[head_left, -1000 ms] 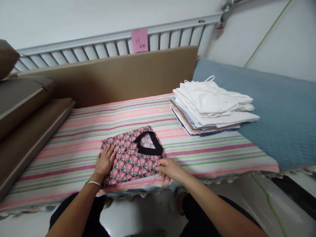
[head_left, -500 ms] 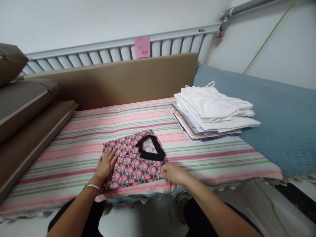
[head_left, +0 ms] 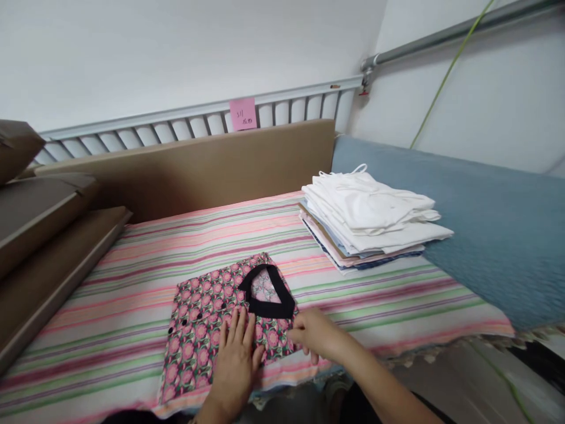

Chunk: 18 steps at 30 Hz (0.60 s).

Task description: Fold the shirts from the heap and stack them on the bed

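Note:
A folded pink floral garment (head_left: 207, 318) with a black V neckline (head_left: 267, 294) and small black buttons lies on the striped cloth (head_left: 132, 265). My left hand (head_left: 238, 359) rests flat on the garment's lower middle, fingers stretched out. My right hand (head_left: 315, 335) is at the garment's right edge, fingers curled and pinching the fabric there.
A stack of folded white and pastel clothes (head_left: 371, 215) sits at the back right, partly on a blue blanket (head_left: 485, 235). Brown cardboard sheets (head_left: 44, 235) lean at the left, and a cardboard panel (head_left: 198, 165) stands along the back beneath a white rail with a pink note (head_left: 242, 113).
My left hand slid from the garment's left edge to its middle. The garment now lies unfolded further toward the left and near edge. The view tilted upward.

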Each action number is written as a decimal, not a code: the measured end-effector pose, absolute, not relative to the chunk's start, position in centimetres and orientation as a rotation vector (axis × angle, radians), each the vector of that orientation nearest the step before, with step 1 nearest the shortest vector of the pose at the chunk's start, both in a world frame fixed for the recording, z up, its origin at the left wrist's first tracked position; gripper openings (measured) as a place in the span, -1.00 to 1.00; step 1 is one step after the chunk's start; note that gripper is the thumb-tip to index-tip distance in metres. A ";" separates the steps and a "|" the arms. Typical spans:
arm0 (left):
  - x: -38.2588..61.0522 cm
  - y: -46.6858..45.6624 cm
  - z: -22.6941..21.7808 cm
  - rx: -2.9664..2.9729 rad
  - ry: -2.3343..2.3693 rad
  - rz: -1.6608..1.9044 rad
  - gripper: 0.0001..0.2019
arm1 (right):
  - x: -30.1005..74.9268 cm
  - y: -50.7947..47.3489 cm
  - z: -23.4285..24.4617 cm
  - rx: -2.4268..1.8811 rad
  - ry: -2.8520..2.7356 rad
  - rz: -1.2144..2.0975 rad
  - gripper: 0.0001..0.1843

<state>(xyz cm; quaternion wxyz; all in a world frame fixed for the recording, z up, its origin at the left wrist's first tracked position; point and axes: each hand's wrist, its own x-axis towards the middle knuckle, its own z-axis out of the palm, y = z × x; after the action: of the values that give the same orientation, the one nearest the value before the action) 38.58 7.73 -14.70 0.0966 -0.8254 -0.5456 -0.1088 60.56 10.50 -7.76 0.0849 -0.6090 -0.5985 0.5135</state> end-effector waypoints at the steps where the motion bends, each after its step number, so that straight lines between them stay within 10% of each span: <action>1: 38.2 8.1 -14.3 -2.479 -1.636 -0.365 -0.53 | 60.3 10.3 -7.8 -1.800 -1.792 1.559 -0.75; 9: 36.3 20.5 -4.6 -2.574 -2.003 -0.563 -0.61 | 61.1 9.2 -7.7 -1.813 -1.831 1.549 -0.74; 18: 39.7 31.4 -5.9 -2.722 -2.230 0.031 -0.64 | 59.9 8.7 -9.4 -1.708 -1.673 1.560 -0.94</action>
<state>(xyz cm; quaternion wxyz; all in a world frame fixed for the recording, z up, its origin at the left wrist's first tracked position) 39.73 31.45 -5.94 -0.1877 -0.7597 -0.6225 0.0085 59.85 8.75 -9.42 0.1427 -0.5922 -0.5801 0.5408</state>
